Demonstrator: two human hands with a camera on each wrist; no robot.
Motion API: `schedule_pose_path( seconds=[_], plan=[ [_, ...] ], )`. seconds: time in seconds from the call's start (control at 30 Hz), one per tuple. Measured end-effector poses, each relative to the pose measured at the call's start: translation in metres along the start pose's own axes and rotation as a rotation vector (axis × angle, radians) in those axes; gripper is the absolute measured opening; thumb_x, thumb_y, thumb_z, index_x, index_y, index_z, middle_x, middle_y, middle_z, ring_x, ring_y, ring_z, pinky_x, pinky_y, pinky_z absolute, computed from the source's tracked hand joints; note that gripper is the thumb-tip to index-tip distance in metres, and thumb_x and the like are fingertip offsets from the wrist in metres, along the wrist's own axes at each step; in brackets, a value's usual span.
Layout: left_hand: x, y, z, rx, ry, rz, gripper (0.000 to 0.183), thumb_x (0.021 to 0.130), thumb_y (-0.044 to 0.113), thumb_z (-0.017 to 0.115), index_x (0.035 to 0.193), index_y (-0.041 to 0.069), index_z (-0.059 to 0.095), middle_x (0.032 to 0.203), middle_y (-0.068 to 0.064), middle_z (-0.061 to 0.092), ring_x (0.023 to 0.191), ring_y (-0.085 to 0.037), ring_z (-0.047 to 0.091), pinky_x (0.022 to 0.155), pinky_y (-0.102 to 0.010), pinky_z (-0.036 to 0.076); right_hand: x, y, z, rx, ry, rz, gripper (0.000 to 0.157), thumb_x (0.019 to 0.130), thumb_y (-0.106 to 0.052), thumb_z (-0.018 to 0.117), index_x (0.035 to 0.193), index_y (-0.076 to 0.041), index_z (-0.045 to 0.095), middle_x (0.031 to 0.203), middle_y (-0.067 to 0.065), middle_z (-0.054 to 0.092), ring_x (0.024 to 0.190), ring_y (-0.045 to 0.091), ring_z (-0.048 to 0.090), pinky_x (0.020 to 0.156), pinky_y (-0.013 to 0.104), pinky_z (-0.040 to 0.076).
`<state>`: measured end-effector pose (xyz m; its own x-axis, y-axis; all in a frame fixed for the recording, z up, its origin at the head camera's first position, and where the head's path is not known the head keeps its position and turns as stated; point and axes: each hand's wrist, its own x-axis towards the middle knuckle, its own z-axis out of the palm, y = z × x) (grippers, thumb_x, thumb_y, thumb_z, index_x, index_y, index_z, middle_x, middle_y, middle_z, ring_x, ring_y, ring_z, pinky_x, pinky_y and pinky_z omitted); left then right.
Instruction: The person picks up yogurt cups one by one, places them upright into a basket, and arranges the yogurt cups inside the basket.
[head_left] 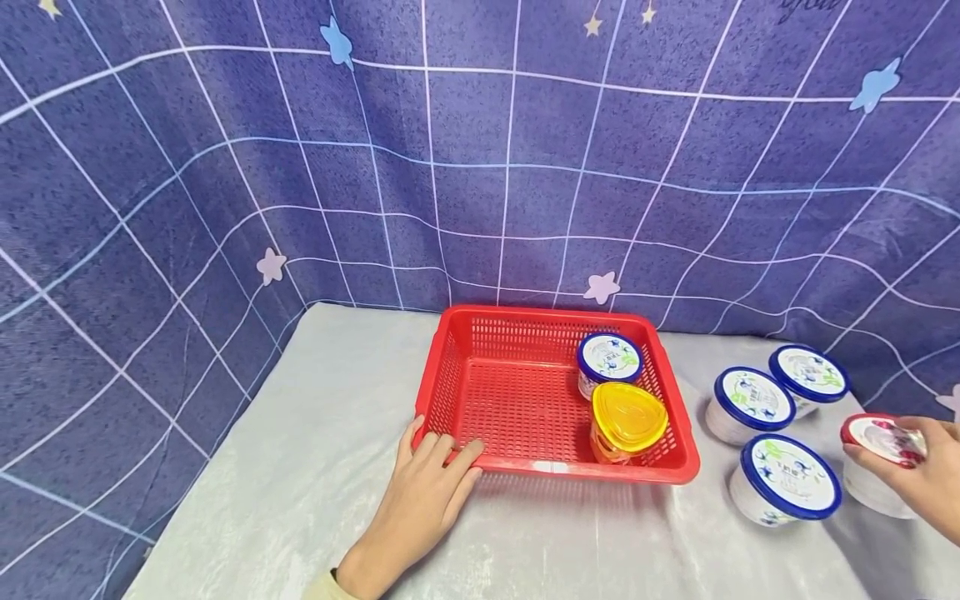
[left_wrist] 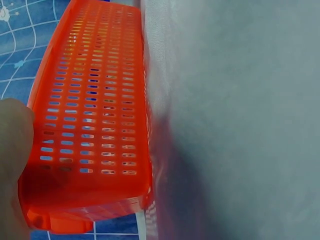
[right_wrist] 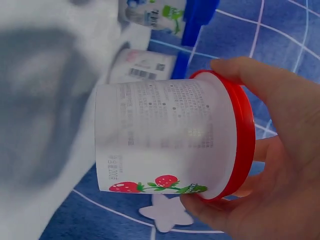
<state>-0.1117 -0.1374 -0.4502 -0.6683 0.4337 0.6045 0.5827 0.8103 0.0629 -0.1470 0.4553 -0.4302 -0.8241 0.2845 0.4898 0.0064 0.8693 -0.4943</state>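
My left hand [head_left: 423,496] grips the near left corner of a red plastic basket [head_left: 555,468], fingers over its rim. The basket's slotted side [left_wrist: 100,195] fills much of the left wrist view. Inside, at the basket's right end, sit a blue-lidded white tub [head_left: 609,357] and a container with a yellow lid [head_left: 628,417]. At the far right, my right hand [head_left: 930,471] holds a white tub with a red lid [head_left: 873,438] by its lid. Strawberries and small print mark the tub's side [right_wrist: 155,135]. Whether its base touches the table cannot be seen.
Three more blue-lidded tubs stand between basket and right hand: one at the back [head_left: 810,372], one nearer the basket [head_left: 753,398], one in front [head_left: 795,477]. A pale cloth [head_left: 300,467] covers the table. Behind hangs a blue gridded curtain [head_left: 465,200].
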Motion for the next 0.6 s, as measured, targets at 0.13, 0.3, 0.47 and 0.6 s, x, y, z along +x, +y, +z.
schedule_pose_path(
  seconds=[0.13, 0.3, 0.47, 0.6],
  plan=[
    [0.0, 0.001, 0.001, 0.001, -0.003, 0.0, 0.04, 0.107, 0.039, 0.038, 0.125, 0.018, 0.067, 0.095, 0.002, 0.056, 0.089, -0.018, 0.051, 0.115, -0.062, 0.02, 0.005, 0.041, 0.017, 0.063, 0.091, -0.027, 0.074, 0.062, -0.008, 0.086, 0.125, 0.012, 0.052, 0.111, 0.037, 0.048, 0.109, 0.012, 0.048, 0.095, 0.02, 0.032],
    [0.0, 0.001, 0.0, 0.009, -0.014, -0.004, 0.041, 0.107, 0.04, 0.038, 0.126, 0.018, 0.067, 0.097, 0.002, 0.057, 0.089, -0.018, 0.052, 0.115, -0.062, 0.019, 0.005, 0.032, 0.01, 0.099, 0.126, 0.034, 0.081, 0.066, -0.012, 0.088, 0.136, 0.008, 0.052, 0.121, 0.028, 0.055, 0.101, -0.017, 0.035, 0.083, 0.001, 0.024],
    [0.001, 0.0, 0.0, 0.018, -0.011, -0.001, 0.041, 0.107, 0.04, 0.037, 0.125, 0.019, 0.067, 0.095, 0.002, 0.056, 0.088, -0.018, 0.052, 0.115, -0.062, 0.019, 0.012, 0.023, -0.002, 0.167, 0.147, 0.035, 0.079, 0.065, -0.005, 0.088, 0.139, -0.016, 0.059, 0.128, -0.018, 0.052, 0.099, -0.018, 0.036, 0.076, 0.001, 0.027],
    [0.002, 0.0, 0.0, 0.023, -0.009, 0.0, 0.041, 0.107, 0.04, 0.037, 0.125, 0.019, 0.067, 0.095, 0.001, 0.056, 0.088, -0.018, 0.052, 0.115, -0.062, 0.02, 0.015, 0.017, -0.004, 0.184, 0.144, -0.056, 0.082, 0.068, 0.001, 0.082, 0.14, -0.027, 0.057, 0.137, -0.028, 0.043, 0.122, -0.011, 0.037, 0.089, 0.003, 0.025]
  ],
)
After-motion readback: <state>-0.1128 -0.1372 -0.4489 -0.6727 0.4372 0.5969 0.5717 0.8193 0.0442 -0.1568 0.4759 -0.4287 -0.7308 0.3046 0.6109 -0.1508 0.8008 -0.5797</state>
